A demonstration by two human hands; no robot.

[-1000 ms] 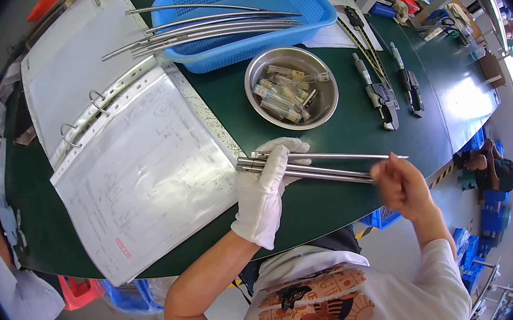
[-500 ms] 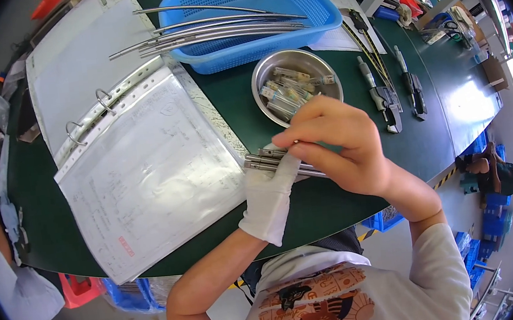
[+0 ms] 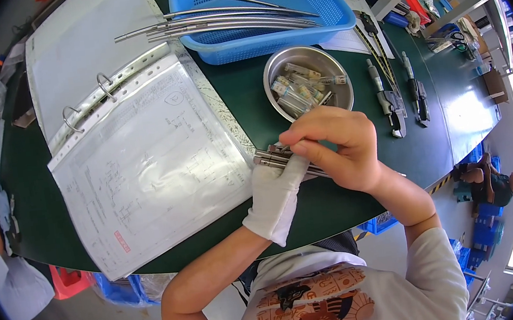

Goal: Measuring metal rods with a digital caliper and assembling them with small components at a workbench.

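Observation:
My left hand [image 3: 278, 198], in a white glove, is closed around several slim metal rods [image 3: 267, 159]. Their slotted ends stick out past the thumb on the left side. Bare and bent into a pinch, my right hand [image 3: 344, 147] has its thumb and forefinger together right at the rods, just above the gloved thumb. Whatever sits between those fingertips is too small or hidden to make out. Just beyond the hands stands a round steel bowl [image 3: 346, 97] with several small clear labelled tubes [image 3: 299, 93] in it.
A ring binder with sleeved drawing sheets [image 3: 157, 164] lies open at left. Long metal rods [image 3: 223, 26] rest across a blue plastic basket [image 3: 220, 54]. Two micrometers [image 3: 391, 105] lie at right on the green table [image 3: 441, 134]. People sit at both far sides.
The view has shifted slightly, so the bowl and basket appear a little further right. Both hands keep nearly the same pose at the rods.

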